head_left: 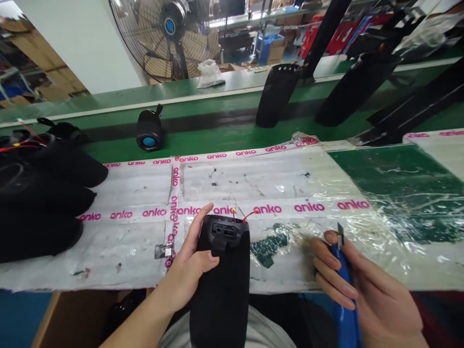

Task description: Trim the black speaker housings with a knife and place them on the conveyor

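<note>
At the worktop's (398, 183) near edge, the left hand (192, 263) gripped a black fabric-covered cylindrical speaker (221, 290). The right hand (366, 290) clasped a blue-handled knife (347, 325), its blade clear of the speaker.

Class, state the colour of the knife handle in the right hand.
The knife handle is blue; head view.

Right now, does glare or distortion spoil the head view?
Head view: glare streaks the plastic sheet beside the right hand; the conveyor bows from wide-angle distortion; the black speaker in the left hand and the blue utility knife look sharp.
</note>
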`<state>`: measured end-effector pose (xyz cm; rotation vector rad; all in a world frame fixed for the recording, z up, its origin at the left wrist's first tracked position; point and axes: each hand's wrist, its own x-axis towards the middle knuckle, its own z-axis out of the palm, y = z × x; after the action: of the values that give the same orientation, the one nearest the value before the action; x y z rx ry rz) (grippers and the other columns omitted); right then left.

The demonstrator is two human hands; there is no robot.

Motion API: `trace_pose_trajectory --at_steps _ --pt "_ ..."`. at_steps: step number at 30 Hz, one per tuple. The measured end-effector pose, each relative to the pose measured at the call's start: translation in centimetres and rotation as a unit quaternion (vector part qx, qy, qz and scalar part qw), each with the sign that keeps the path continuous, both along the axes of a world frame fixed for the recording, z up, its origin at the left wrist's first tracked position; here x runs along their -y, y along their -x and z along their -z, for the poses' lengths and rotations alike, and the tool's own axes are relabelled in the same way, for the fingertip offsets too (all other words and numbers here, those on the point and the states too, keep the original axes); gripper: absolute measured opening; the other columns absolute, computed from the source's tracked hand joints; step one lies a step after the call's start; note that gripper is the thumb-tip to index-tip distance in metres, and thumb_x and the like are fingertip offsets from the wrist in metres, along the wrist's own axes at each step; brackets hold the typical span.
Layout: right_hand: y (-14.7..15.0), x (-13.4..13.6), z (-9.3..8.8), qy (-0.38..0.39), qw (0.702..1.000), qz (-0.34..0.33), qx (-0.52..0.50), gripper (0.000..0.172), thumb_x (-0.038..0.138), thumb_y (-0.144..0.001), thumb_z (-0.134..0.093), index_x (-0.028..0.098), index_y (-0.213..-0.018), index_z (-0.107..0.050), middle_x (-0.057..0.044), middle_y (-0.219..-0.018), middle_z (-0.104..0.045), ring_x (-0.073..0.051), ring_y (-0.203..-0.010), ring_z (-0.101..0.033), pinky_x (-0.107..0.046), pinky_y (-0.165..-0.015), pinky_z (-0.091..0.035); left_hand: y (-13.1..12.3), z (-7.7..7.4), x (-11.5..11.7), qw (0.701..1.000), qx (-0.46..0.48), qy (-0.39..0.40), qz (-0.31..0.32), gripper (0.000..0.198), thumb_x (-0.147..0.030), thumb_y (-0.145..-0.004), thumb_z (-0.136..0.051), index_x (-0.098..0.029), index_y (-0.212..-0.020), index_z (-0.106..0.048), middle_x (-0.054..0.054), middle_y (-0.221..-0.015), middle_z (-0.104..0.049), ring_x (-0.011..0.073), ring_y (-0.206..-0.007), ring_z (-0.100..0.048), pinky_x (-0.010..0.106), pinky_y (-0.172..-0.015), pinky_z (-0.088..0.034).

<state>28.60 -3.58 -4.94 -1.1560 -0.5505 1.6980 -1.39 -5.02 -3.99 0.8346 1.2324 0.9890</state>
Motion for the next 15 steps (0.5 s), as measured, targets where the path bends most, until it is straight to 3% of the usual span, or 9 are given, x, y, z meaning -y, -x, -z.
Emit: trace_pose_trajectory --at_steps 2,5,8,10,12,15 --pt "1.0 0.4 -0.3 -0.010 1.000 0.006 0.026 0.031 0.055 -0.093 -0.080 0.030 -0.099 -0.063 0.004 -0.079 -0.051 -0.009 -0.050 -0.039 -0.025 -0.043 -0.033 -0.4 -0.3 0.2 1.000 0.001 0.002 0.001 0.090 -0.053 -0.083 -0.085 -0.038 -0.164 -0.047 0.003 -0.149 -0.072 0.0370 -0.142 -0.063 0.047 -0.122 -0.047" --pt "3.8 1.7 -0.7 -0.016 0.997 0.004 0.075 0.051 0.057 -0.078 -0.095 0.031 -0.106 -0.061 0.006 -0.085 -0.059 -0.009 -0.056 -0.048 -0.026 -0.051 -0.041 -1.1 -0.8 0.7 1.000 -0.021 0.006 0.006 0.077 -0.060 -0.094 -0.078 -0.040 -0.162 -0.048 0.002 -0.159 -0.063 0.0349 -0.149 -0.055 0.044 -0.128 -0.040" --pt "6.9 2.9 -1.3 0.001 0.993 -0.030 0.111 0.061 0.059 -0.075 -0.098 0.028 -0.113 -0.063 0.006 -0.082 -0.061 -0.010 -0.057 -0.049 -0.026 -0.053 -0.042 -1.7 -1.2 1.1 0.994 -0.105 -0.014 0.021 0.059 -0.064 -0.107 -0.060 -0.041 -0.160 -0.051 0.000 -0.169 -0.052 0.0334 -0.159 -0.043 0.045 -0.135 -0.028" --pt "8.4 3.2 -1.7 0.011 0.991 -0.049 0.124 0.062 0.059 -0.074 -0.098 0.027 -0.114 -0.063 0.007 -0.078 -0.058 -0.010 -0.056 -0.047 -0.026 -0.053 -0.041 -1.9 -1.3 1.0 0.987 -0.155 -0.037 0.020 0.052 -0.064 -0.110 -0.051 -0.039 -0.156 -0.057 0.003 -0.164 -0.057 0.0345 -0.154 -0.048 0.047 -0.132 -0.033" --pt "9.1 3.3 -2.0 0.018 0.990 -0.059 0.131 0.060 0.059 -0.075 -0.097 0.027 -0.112 -0.062 0.007 -0.079 -0.057 -0.010 -0.057 -0.045 -0.027 -0.054 -0.041 -1.8 -1.2 0.6 0.982 -0.182 -0.052 0.011 0.049 -0.061 -0.110 -0.052 -0.038 -0.152 -0.061 0.005 -0.158 -0.061 0.0355 -0.149 -0.053 0.049 -0.130 -0.037" --pt "9.6 3.6 -2.3 0.029 0.989 -0.070 0.127 0.063 0.061 -0.075 -0.096 0.027 -0.116 -0.063 0.005 -0.089 -0.060 -0.010 -0.060 -0.044 -0.027 -0.054 -0.040 -1.3 -1.2 -0.2 0.976 -0.203 -0.076 -0.004 0.041 -0.051 -0.111 -0.054 -0.040 -0.147 -0.068 0.002 -0.161 -0.056 0.0347 -0.159 -0.041 0.050 -0.135 -0.028"
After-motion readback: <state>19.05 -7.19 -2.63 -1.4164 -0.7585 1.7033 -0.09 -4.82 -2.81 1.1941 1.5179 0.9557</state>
